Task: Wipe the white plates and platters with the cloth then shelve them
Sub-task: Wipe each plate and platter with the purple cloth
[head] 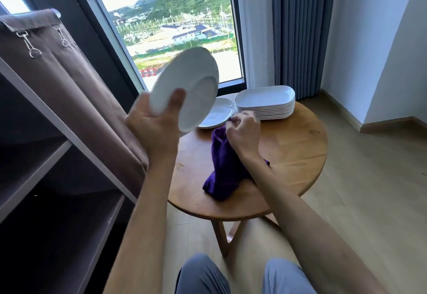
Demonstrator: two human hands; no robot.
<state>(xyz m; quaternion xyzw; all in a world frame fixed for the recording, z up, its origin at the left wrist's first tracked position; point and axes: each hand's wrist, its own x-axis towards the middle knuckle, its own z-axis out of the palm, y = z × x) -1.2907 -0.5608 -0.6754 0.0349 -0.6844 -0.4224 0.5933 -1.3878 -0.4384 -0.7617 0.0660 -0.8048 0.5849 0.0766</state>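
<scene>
Above the round table's (288, 155) left edge, the left hand (150, 127) grips a tilted white plate (187, 85), thumb across its rim. Right hand (242, 131) pinches the purple cloth (221, 173) lifted off the tabletop. Plates (219, 113) and stacked platters (265, 101) sit at the far edge.

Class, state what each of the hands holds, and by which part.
Left hand grips a round white plate by its lower rim; right hand pinches the purple cloth near its top.
</scene>
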